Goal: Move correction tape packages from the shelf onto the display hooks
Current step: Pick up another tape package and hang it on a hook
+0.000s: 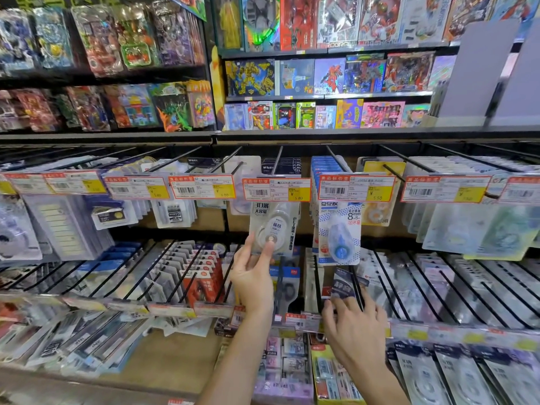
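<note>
A left hand (pixel 253 276) pinches a white correction tape package (pixel 273 229) hanging below the upper hook (pixel 276 162), while the right hand (pixel 352 314) grips a dark package (pixel 344 283) at the lower row, which could slip off if its hole misses the hook tip.

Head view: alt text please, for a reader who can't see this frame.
In a stationery aisle, the left hand holds the bottom of a white correction tape package hanging below a price tag on the upper row of hooks. The right hand reaches a dark blue package on the lower row. Toy boxes fill the shelves above.
</note>
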